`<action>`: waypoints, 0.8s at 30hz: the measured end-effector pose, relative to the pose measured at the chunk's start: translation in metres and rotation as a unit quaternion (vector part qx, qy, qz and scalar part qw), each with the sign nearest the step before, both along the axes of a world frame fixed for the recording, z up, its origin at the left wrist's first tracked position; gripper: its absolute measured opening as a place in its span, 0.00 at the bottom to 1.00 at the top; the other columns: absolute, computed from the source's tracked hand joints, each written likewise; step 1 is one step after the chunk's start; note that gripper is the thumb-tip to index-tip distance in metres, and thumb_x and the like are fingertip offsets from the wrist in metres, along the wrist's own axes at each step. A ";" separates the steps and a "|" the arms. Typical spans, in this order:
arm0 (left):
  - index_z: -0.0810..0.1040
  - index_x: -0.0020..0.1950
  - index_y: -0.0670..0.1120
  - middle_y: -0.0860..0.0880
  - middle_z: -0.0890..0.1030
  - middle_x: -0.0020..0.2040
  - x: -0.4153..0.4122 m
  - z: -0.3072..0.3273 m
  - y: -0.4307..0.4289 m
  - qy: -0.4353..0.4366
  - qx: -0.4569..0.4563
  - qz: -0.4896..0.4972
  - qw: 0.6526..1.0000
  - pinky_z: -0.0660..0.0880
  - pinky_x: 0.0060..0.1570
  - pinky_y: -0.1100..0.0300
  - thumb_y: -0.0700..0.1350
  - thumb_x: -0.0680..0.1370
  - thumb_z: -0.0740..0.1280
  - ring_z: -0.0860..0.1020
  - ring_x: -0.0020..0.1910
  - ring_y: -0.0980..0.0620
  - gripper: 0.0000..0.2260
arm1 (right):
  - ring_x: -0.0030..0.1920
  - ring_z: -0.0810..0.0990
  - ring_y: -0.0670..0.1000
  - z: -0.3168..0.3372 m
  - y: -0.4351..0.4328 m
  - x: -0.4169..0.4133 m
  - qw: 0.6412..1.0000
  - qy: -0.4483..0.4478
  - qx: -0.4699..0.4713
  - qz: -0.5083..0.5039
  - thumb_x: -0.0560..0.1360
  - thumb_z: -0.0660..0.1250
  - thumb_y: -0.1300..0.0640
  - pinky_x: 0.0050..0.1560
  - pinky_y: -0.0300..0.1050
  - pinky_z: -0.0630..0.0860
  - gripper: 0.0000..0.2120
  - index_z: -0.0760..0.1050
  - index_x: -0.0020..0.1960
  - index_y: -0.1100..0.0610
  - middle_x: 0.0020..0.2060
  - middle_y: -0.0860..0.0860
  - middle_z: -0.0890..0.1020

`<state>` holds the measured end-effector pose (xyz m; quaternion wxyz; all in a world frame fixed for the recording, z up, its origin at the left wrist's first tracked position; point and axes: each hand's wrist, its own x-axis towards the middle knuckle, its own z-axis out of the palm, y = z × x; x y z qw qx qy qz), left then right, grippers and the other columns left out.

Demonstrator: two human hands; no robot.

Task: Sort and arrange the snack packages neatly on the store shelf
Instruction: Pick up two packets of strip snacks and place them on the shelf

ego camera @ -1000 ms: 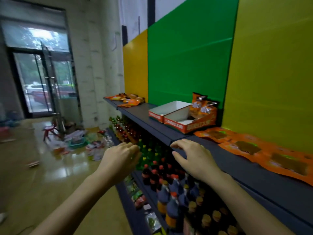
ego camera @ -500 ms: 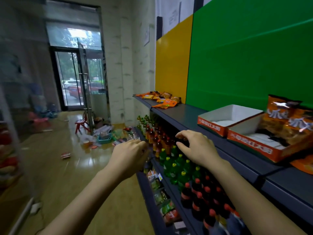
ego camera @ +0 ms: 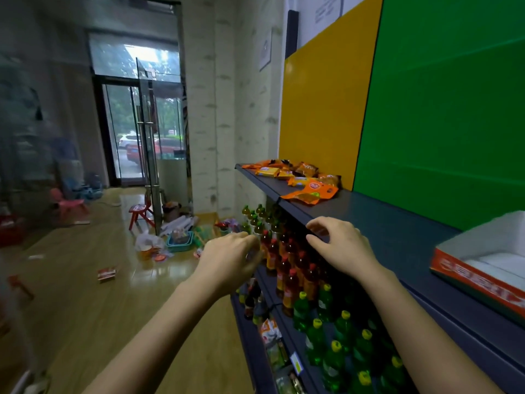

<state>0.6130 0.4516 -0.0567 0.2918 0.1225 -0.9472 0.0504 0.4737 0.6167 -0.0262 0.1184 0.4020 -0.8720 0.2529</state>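
Note:
A loose heap of orange snack packages (ego camera: 301, 179) lies at the far left end of the dark top shelf (ego camera: 392, 231). My right hand (ego camera: 339, 245) hovers over the shelf's front edge with fingers loosely curled and holds nothing. My left hand (ego camera: 230, 261) is raised in front of the bottle rows, fingers relaxed, empty. Both hands are well short of the packages. An open orange-and-white display box (ego camera: 466, 275) stands on the shelf at the right edge.
Rows of brown and green drink bottles (ego camera: 306, 282) fill the lower shelves. Clutter, a blue basket (ego camera: 179, 242) and a red stool (ego camera: 139, 213) sit on the wooden floor near a glass door (ego camera: 147, 143). Yellow and green panels back the shelf.
The view has swung left along the shelf, so the far pile of packages is nearer and the boxes slid to the right edge. Both hands stay empty in front of the shelf.

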 end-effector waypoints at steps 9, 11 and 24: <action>0.76 0.52 0.50 0.53 0.79 0.48 -0.088 -0.009 -0.163 -0.015 0.000 -0.030 0.999 0.68 0.35 0.61 0.57 0.80 0.54 0.78 0.48 0.53 0.15 | 0.60 0.76 0.49 -0.017 -0.138 -0.084 0.998 -0.006 -0.007 -0.056 0.76 0.62 0.44 0.57 0.50 0.75 0.14 0.74 0.60 0.44 0.59 0.43 0.78; 0.76 0.51 0.50 0.53 0.79 0.48 -0.107 -0.008 -0.200 -0.010 0.004 -0.047 0.999 0.65 0.36 0.62 0.56 0.80 0.55 0.78 0.48 0.52 0.14 | 0.60 0.77 0.49 -0.019 -0.165 -0.099 0.996 -0.015 -0.009 -0.085 0.76 0.62 0.44 0.57 0.49 0.75 0.14 0.74 0.60 0.44 0.59 0.43 0.78; 0.76 0.51 0.49 0.52 0.79 0.48 -0.236 -0.008 -0.347 -0.014 0.009 -0.201 0.979 0.69 0.40 0.59 0.57 0.79 0.55 0.77 0.50 0.51 0.16 | 0.60 0.76 0.53 -0.017 -0.271 -0.175 0.962 -0.063 -0.033 -0.265 0.75 0.63 0.45 0.57 0.51 0.74 0.13 0.75 0.58 0.44 0.59 0.45 0.79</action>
